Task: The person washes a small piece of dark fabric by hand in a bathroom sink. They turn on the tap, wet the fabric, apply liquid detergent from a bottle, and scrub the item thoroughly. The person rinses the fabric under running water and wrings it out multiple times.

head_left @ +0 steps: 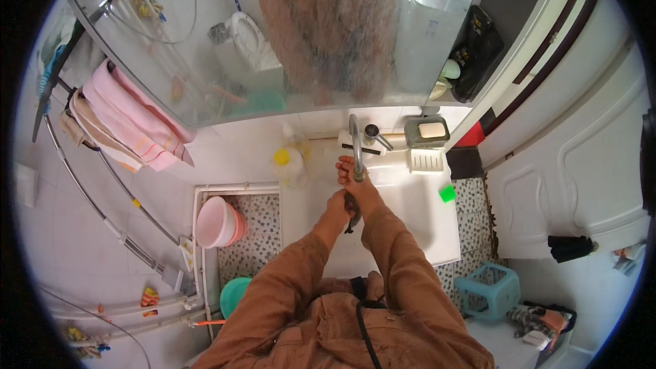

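Note:
Both my hands are over a white washbasin, below a curved metal tap. My right hand lies under the spout, its fingers stretched out toward the wall and partly hidden by the tap. Against the heel of that hand my left hand is closed, with its fingers curled in near the right wrist. A small dark thing shows between the hands; its kind is unclear. Behind the tap stands a tap handle.
Right of the tap sit a bar of soap in a dark dish, a white slotted soap dish and a green block. A yellow-capped bottle stands left. Lower down are a pink bucket and blue stool. A mirror hangs ahead.

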